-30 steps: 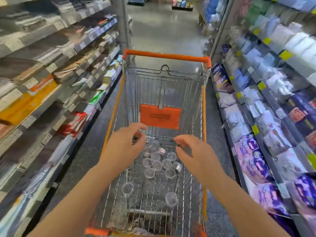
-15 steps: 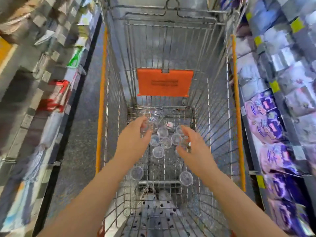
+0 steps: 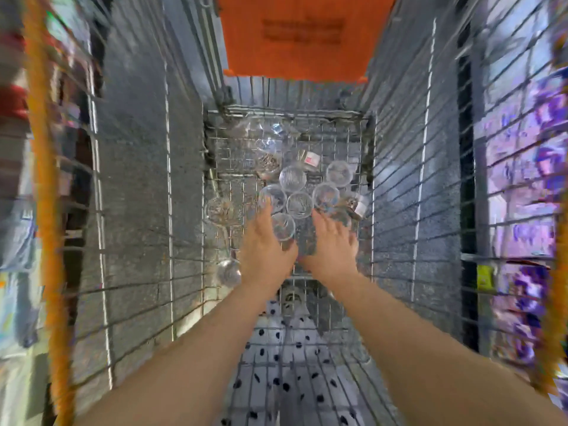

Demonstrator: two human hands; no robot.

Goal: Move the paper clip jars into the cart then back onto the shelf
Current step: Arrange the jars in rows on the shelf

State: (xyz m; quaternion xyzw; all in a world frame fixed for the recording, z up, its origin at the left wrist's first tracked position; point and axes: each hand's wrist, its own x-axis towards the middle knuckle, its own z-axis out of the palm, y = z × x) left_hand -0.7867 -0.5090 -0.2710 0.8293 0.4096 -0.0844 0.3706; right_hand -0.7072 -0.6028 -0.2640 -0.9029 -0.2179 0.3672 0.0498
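Several small clear paper clip jars (image 3: 293,178) lie clustered on the wire floor of the shopping cart (image 3: 362,139), some upright, some tipped. One more jar (image 3: 218,210) sits apart on the left and another (image 3: 229,273) lies nearer to me. Both my hands are down inside the cart at the near edge of the cluster. My left hand (image 3: 263,252) has its fingers apart and touches one jar (image 3: 283,226) on its left side, without closing round it. My right hand (image 3: 333,245) is spread open just right of that jar.
An orange plastic flap (image 3: 295,35) hangs on the cart's far wall. Orange rim rails (image 3: 43,186) run along both sides. Wire side walls stand close on left and right. Purple packets (image 3: 522,149) fill the shelf to the right. The view is blurred by motion.
My head has dropped much closer over the cart. Both hands have gone deeper, from above the jars down to the cluster, and the left hand now touches a jar.
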